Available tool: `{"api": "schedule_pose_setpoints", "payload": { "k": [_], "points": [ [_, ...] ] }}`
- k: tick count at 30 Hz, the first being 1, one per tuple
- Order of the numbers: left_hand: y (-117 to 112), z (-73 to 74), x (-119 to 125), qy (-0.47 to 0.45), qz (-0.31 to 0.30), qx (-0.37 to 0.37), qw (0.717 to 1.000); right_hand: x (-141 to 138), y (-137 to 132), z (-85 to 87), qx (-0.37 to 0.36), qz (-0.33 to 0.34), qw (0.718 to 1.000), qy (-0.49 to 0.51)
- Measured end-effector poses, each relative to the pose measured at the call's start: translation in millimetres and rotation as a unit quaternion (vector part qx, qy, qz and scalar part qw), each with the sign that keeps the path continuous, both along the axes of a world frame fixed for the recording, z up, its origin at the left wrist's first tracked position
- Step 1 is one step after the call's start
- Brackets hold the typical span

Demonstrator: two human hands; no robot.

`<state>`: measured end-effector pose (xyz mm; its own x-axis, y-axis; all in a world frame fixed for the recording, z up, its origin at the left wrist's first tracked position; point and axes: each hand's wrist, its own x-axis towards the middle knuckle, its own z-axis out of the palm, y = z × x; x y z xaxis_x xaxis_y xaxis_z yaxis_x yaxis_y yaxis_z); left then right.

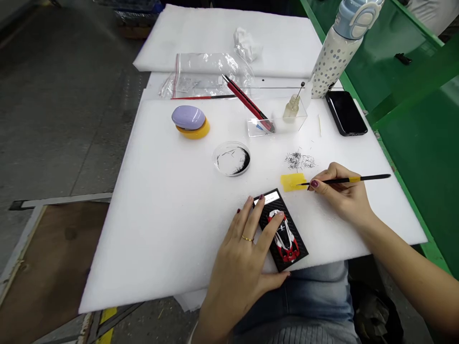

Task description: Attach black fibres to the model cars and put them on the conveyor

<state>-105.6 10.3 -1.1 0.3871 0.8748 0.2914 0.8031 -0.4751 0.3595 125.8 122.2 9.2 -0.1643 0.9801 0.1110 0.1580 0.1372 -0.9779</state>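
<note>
- Faces a desk (154, 229) topped with smooth white foam, narrow at the far end and wide at the near one, under a second white sheet (215, 24) across the back
- Rests the left hand (245, 243), spread wide and gripping nothing tightly, over a black base (276, 205) and the red, white and black model car (287, 239) on it, slantwise near the desk's front edge
- Pinches a slim black brush (373, 177) between thumb and fingers of the right hand (340, 191), tip at a yellow patch (293, 182) on the foam, just beyond the base
- Behind that patch, loose black fibres (299, 160) on the white; to their left, a round clear dish (229, 160) with more along its rim
- Further back, a clear tray (253, 129) with a small glass bottle (291, 109) and leaning red tweezers (247, 101), well right of a lilac-and-yellow oval object (188, 118)
- Toward the rear, a clear plastic bag (204, 71) and crumpled tissue (245, 44); at the right edge, a spotted drinking bottle (333, 59) and black phone (346, 113)
- All along the right, green panels (419, 119); to the left, dull grey floor (64, 95) and a low brown board (60, 253)
</note>
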Motion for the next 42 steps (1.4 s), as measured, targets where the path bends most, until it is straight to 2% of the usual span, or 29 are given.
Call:
{"api": "schedule_pose_setpoints", "payload": {
  "k": [6,9,12,14,19,22,29,35,38,42],
  "points": [
    [-1,-1.0,-1,-0.03,0.0,0.005,1.0,-11,-21,12.7,-0.018,0.012,0.983,0.18],
    [-3,-2.2,-3,-0.115,0.013,-0.014,0.993,-27,-39,20.4,0.008,-0.015,0.972,0.236],
    [-4,-0.7,-2,-0.245,0.051,-0.035,0.968,-43,-52,25.0,0.038,-0.054,0.966,0.251],
    [-5,2.5,1,-0.304,0.075,-0.036,0.949,-52,-56,26.0,0.04,-0.055,0.963,0.261],
    [-5,9.2,15,-0.366,0.126,-0.041,0.921,-63,-58,21.9,-0.004,-0.024,0.96,0.28],
    [-4,5.9,19,-0.382,0.136,-0.031,0.914,-63,-57,18.3,-0.028,-0.018,0.959,0.282],
    [0,-5.8,16,-0.37,0.117,0.011,0.922,-64,-56,16.4,-0.061,0.016,0.958,0.28],
    [-2,3.6,19,-0.375,0.129,-0.013,0.918,-68,-54,19.3,-0.047,-0.02,0.968,0.245],
    [-3,8.3,20,-0.38,0.138,-0.03,0.914,-69,-54,19.8,-0.046,-0.015,0.967,0.249],
    [-3,3.8,18,-0.377,0.135,-0.026,0.916,-70,-53,20.1,-0.048,-0.012,0.967,0.248]
  ]
}}
